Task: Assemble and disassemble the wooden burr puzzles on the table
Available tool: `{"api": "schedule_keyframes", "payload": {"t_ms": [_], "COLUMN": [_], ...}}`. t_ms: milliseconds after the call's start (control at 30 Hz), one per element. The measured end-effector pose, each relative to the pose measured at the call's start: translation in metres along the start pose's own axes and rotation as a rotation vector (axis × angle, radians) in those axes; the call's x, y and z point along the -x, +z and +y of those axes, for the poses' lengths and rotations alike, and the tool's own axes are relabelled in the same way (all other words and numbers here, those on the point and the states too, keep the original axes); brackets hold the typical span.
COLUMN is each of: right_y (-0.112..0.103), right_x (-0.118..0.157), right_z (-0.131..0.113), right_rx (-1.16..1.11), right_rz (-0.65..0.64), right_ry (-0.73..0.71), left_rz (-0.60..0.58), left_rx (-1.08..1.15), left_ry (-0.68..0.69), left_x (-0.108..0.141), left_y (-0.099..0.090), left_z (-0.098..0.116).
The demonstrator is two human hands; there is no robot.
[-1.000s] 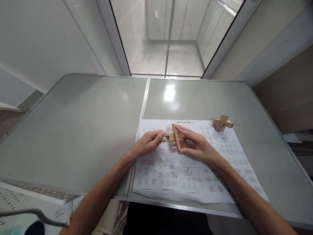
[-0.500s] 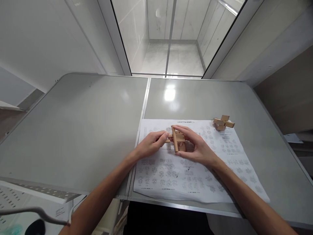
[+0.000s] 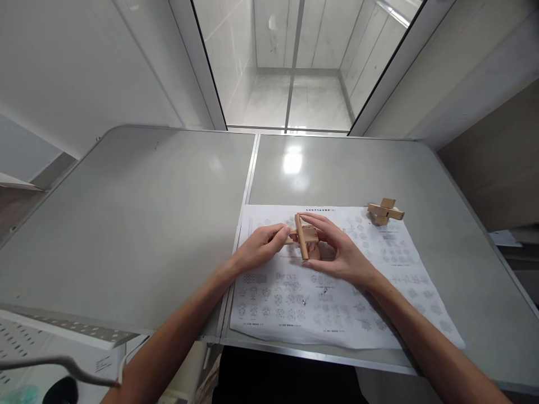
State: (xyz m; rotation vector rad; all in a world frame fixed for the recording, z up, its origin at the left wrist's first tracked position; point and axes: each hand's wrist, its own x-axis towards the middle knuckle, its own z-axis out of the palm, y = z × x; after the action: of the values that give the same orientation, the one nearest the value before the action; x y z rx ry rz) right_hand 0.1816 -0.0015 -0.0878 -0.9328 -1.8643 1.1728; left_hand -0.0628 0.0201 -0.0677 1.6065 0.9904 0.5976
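Between my two hands is a wooden interlocking puzzle [image 3: 302,238], made of several light-brown bars set crosswise. My left hand [image 3: 266,244] pinches the ends of the bars that stick out on its left side. My right hand [image 3: 337,249] curves around the other side, with fingers on the far end of the long bar and the thumb at its near end. The pieces inside my right palm are partly hidden. Beneath the hands lies a large white instruction sheet [image 3: 269,331] printed with small diagrams.
A second wooden puzzle [image 3: 385,211], cross-shaped, sits on the sheet's far right corner. The grey folding table [image 3: 168,213] has a metal seam left of the sheet. At lower left are a white perforated object [image 3: 25,342] and a grey cable [image 3: 59,362].
Both hands stay almost in place. The puzzle's long bar has shifted and tilted very slightly between them, with the grip unchanged.
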Motion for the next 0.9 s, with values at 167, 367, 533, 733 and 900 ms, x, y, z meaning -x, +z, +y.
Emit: {"api": "schedule_keyframes", "payload": {"t_ms": [167, 367, 533, 733, 900], "right_y": [-0.005, -0.005, -0.005, -0.003, 0.001], "right_x": [-0.001, -0.003, -0.003, -0.003, -0.006], "right_z": [0.002, 0.009, 0.019, 0.017, 0.011], "right_rx": [-0.007, 0.158, 0.444, 0.621, 0.655], "right_rz": [0.033, 0.169, 0.286, 0.205, 0.17], "right_ry": [0.001, 0.029, 0.063, 0.067, 0.045], "left_rz": [0.066, 0.116, 0.139, 0.145, 0.159], "left_rx": [0.053, 0.098, 0.117, 0.111, 0.126], "left_ry": [-0.025, -0.073, -0.091, -0.086, -0.075], "left_x": [-0.001, -0.002, -0.001, -0.001, -0.002], "left_y": [-0.001, -0.001, -0.001, 0.0, 0.0], "left_z": [-0.002, -0.005, -0.004, -0.001, -0.004]}}
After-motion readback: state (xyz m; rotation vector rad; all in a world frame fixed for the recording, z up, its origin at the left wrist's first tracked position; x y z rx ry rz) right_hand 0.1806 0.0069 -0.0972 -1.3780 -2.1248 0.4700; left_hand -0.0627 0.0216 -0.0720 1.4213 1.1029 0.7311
